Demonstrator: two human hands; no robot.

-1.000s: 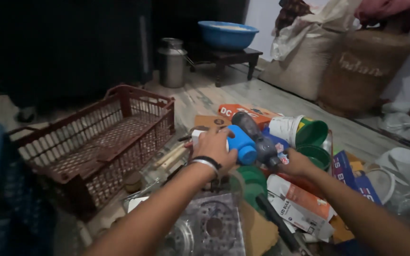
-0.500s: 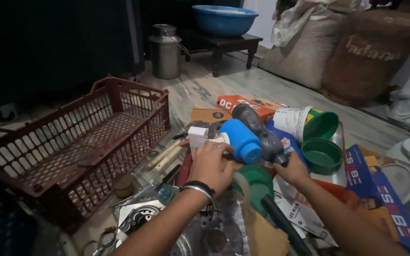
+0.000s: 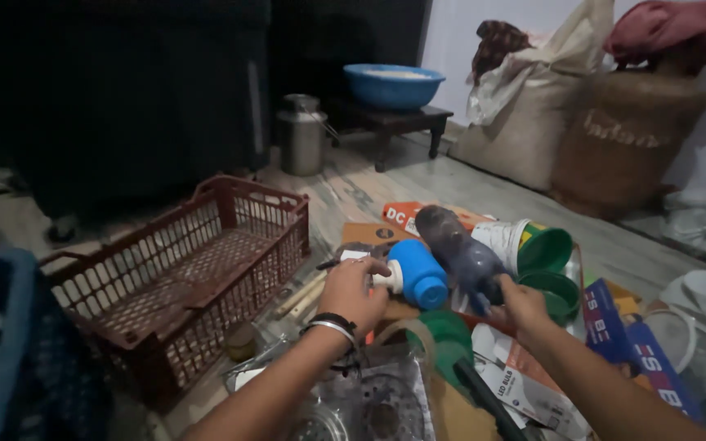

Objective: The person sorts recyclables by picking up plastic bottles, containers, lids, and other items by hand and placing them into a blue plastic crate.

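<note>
Blue-capped white fitting (image 3: 408,276) | in left fingers (image 3: 359,287) | dark bottle (image 3: 459,253) (right-held)

Blue cap (image 3: 417,274) smooth matt plastic; bottle (image 3: 459,251) dusty clear plastic; crate (image 3: 180,282) brown plastic lattice; milk can (image 3: 301,135) dull metal.

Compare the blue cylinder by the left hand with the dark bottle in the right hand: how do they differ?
The blue cylinder is short, stubby and bright blue; the dark bottle is longer, slimmer and grey, dusty-looking. The cylinder lies low beside the left hand, which touches its pale end, while the bottle is gripped at its lower end by the right hand and tilts up and away. Both are rounded containers, lying side by side over the clutter.
</note>
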